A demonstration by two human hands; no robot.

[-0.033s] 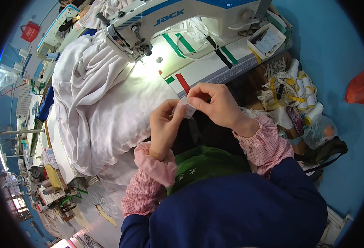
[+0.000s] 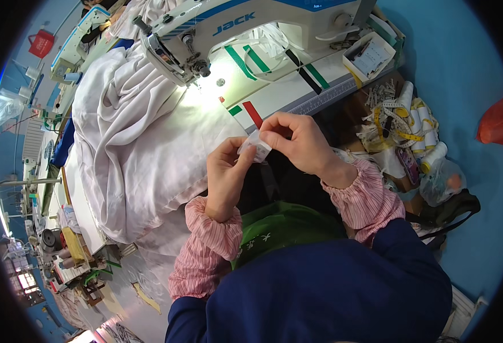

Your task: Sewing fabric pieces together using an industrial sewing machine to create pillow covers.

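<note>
Pinched between both hands, just off the front edge of the sewing table, is a small white fabric label (image 2: 260, 150) with faint dark print. My left hand (image 2: 227, 171) grips its left side, thumb on top. My right hand (image 2: 300, 142) pinches the upper right corner between thumb and fingertips. Left of the hands, a large pale lilac-white cloth (image 2: 131, 143) spreads over the table and hangs down its front. A red strip (image 2: 252, 114) lies just beyond my fingers. The sewing machine (image 2: 245, 23) stands behind, its lamp lighting the cloth near the needle.
Green strips (image 2: 257, 59), a black strip (image 2: 303, 71) and white tapes (image 2: 268, 40) lie under the machine arm. A ruler (image 2: 325, 97) runs along the table edge. At right are a small box (image 2: 368, 56), thread cones (image 2: 426, 128) and a yellow measuring tape (image 2: 403, 136).
The label is turned a little, and more of its face shows between my fingers. Both hands stay in nearly the same place; the cloth lies still.
</note>
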